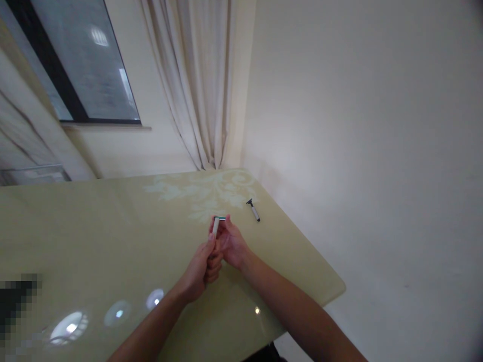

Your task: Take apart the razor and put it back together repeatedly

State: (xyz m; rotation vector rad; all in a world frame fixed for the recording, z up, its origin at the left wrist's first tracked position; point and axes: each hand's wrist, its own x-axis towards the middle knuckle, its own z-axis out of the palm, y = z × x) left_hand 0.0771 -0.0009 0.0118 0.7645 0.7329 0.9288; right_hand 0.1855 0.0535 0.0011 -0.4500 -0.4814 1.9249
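Note:
A razor with a pale handle (216,225) and a green-edged head points away from me above the table. My left hand (203,265) is closed around the lower part of its handle. Just to the right, my right hand (231,245) has its thumb and fingertips at the two ends of the razor head, palm facing up and partly behind my left hand. A second razor (255,210), grey and black, lies on the table beyond my right hand, its head toward the far edge.
The glossy yellow-green table (94,231) has its right edge along a white wall (358,151). A curtain (204,80) and a window (98,60) stand behind it. A dark pixelated patch (17,301) is at the left.

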